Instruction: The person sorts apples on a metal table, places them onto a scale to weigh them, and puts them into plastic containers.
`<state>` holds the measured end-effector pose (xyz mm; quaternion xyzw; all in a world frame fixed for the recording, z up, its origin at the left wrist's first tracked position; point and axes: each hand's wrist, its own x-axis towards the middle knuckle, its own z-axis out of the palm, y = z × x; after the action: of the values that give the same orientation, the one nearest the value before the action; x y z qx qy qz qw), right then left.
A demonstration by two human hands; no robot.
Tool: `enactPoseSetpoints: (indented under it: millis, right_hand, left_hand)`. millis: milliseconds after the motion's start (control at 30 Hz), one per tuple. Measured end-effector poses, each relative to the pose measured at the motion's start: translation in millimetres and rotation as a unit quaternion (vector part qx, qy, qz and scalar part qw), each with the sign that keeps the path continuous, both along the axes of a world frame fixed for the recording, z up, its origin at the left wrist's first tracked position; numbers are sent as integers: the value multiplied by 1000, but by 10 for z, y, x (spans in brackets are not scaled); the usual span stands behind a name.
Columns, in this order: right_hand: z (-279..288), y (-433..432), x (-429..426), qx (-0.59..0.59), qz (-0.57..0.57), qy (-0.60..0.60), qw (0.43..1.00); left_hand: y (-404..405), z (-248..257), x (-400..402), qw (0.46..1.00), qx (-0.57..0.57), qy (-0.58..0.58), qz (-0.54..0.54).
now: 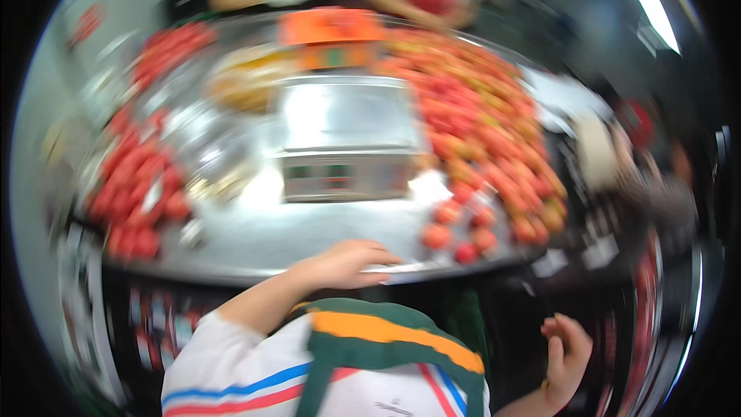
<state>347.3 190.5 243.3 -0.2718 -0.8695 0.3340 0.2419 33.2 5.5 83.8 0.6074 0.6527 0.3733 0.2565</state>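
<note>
My left hand (350, 264) rests at the near edge of a metal table (278, 243), palm down, thumb apart from the fingers and nothing visible in it. Low on the right, clear of the table, my right hand (568, 350) hangs in the air with loosely bent fingers and no object in it. Straight ahead stands a weighing scale (347, 116) with a shiny metal platform and a display panel on its near side. Several loose round red fruits (437, 236) lie to the right of my left hand. Motion blur softens the whole view.
A large heap of red and yellow fruit (480, 104) covers the table's right side; red fruit (136, 191) is piled at the left. Clear plastic packaging (205, 133) lies left of the scale, an orange box (330, 37) behind it. People stand across the table and at right.
</note>
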Motion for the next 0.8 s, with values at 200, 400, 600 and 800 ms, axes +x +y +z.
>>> enactPoseSetpoints:
  millis: [200,400,600,800]
  right_hand:
    - [-672,277,-760,-139,162,-204,955]
    - [-1164,312,-1779,-44,323,-260,909]
    - [-1307,265,-2265,42,366,-254,894]
    - [-1466,238,-2210,55,347,-326,878]
  left_hand:
    - [-266,-931,266,992,-52,-60,94]
    - [-614,-1273,233,984,41,-22,174]
    - [-459,-1111,-44,946,-26,-100,308]
    - [-390,-1027,-230,896,-119,-269,331]
